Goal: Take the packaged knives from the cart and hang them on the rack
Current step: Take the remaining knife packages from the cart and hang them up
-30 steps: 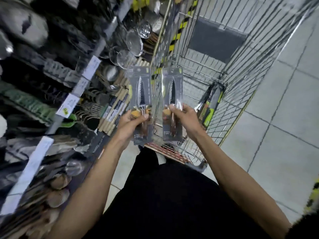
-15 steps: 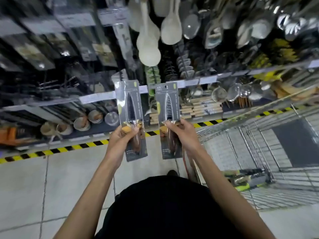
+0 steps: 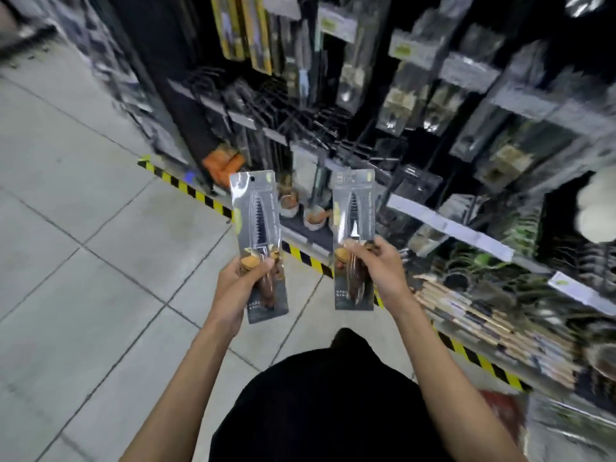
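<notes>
Taking from the cart looks done and hanging not yet begun: the left hand (image 3: 238,285) grips one grey blister-packed serrated knife (image 3: 258,225) by its brown handle end, the right hand (image 3: 380,265) grips the twin knife pack (image 3: 355,208), both upright, apart, short of the black wire-hook display rack (image 3: 316,128)

A packaged knife upright in each hand: left hand (image 3: 238,288) with left knife pack (image 3: 258,241), right hand (image 3: 380,271) with right knife pack (image 3: 354,235).

Print on both knife packages (image 3: 260,241) is too blurred to read.
</notes>
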